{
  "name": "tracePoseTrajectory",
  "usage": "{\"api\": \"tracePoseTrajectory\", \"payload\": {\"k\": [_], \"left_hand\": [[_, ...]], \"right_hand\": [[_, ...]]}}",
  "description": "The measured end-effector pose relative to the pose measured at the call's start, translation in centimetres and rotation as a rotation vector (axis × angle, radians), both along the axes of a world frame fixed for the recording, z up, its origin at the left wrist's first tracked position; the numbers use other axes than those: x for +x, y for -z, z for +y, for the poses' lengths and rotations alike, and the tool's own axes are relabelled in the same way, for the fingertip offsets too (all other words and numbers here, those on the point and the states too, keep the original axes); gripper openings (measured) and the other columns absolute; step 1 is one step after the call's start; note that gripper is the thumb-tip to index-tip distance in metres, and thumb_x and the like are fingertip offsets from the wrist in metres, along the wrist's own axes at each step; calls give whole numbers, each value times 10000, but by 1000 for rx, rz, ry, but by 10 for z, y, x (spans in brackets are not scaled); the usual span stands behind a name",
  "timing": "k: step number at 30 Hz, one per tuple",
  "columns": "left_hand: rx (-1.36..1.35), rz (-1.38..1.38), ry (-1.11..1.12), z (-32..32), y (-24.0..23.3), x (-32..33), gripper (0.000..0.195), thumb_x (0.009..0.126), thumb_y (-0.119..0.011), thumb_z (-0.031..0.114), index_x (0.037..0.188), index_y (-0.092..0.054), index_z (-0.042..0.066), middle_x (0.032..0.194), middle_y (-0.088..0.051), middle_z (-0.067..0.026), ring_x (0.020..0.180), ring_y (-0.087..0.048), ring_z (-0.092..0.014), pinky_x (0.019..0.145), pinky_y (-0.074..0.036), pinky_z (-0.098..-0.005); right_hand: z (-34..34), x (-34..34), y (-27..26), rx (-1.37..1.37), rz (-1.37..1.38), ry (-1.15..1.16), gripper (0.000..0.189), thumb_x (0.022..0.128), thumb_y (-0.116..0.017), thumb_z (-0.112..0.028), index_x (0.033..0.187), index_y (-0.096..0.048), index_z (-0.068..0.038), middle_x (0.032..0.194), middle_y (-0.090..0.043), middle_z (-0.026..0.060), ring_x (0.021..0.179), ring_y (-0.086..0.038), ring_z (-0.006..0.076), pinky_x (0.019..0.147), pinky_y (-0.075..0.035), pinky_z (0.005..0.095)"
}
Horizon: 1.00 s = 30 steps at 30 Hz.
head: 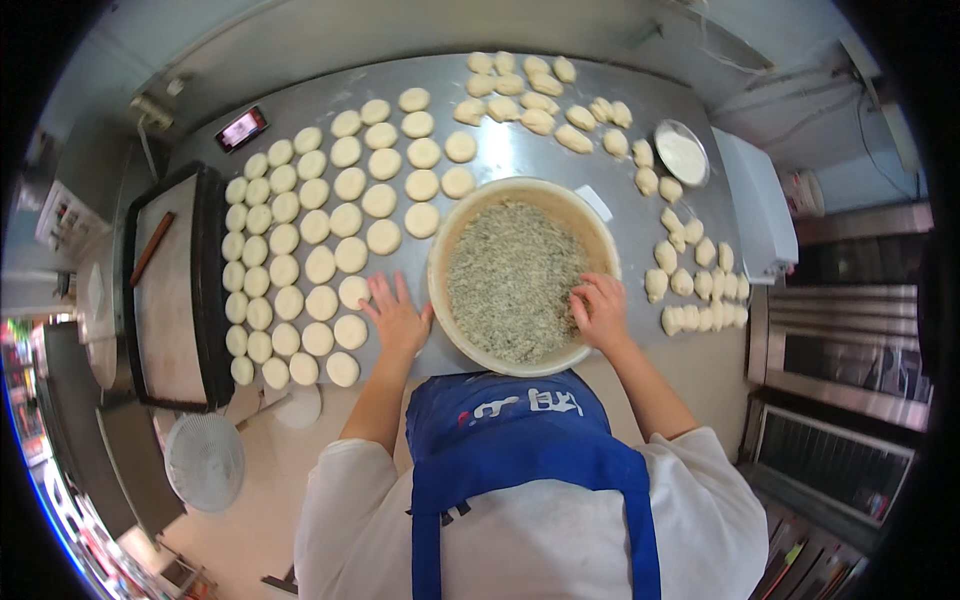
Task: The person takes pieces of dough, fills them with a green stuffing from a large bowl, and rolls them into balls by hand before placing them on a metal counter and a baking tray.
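Note:
My left hand (396, 315) lies with spread fingers on the steel table, left of a large round basin (523, 370); its fingertips reach the edge of a flattened dough disc (355, 292). The basin holds a crumbly, grey-speckled filling (514, 277). At the basin's right inner side is my right hand (600, 309), its fingers curled at the filling; whether something is between them is hidden. Rows of round dough discs (320, 264) cover the left part of the table. Uncooked dough lumps (538, 121) lie at the back and along the right side.
A bowl of white powder (681, 153) stands at the back right. A white card-like piece (593, 203) lies behind the basin. On the left are a dark-rimmed tray (204, 300) with a brown stick (152, 249) across it, and a phone (241, 129). A fan (205, 463) stands below left.

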<state>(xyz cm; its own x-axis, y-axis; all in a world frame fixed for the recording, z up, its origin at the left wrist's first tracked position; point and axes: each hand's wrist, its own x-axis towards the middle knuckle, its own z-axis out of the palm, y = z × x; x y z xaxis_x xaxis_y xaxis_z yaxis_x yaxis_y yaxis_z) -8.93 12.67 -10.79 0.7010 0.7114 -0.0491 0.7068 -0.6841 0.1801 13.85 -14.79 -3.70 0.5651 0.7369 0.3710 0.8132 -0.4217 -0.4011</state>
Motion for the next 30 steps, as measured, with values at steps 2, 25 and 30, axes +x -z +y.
{"api": "tracePoseTrajectory", "payload": {"k": [2, 25, 30], "left_hand": [[-30, -97, 68, 0, 13, -17, 793, 850, -627, 429, 1467, -317, 39, 1503, -253, -269, 1428, -165, -419, 1100, -148, -647], [-65, -74, -65, 13, 23, -7, 262, 863, -634, 312, 918, -694, 64, 820, -661, -145, 829, -617, -301, 812, -460, -446], [223, -400, 5, 17, -4, 11, 299, 848, -651, 267, 1067, -633, 64, 1103, -618, -146, 1066, -558, -304, 904, -415, -433]], "right_hand": [[2, -1, -5, -8, -9, -34, 118, 743, -706, -119, 849, -666, -86, 1062, -638, 100, 1005, -584, 300, 892, -422, 435], [-3, -3, 5, 16, -1, -24, 48, 745, -684, -107, 773, -647, -95, 936, -670, 56, 904, -608, 266, 857, -423, 407], [-1, -4, 3, -9, -2, -29, 55, 752, -681, -106, 795, -650, -94, 920, -664, 60, 902, -606, 265, 858, -427, 404]]}}
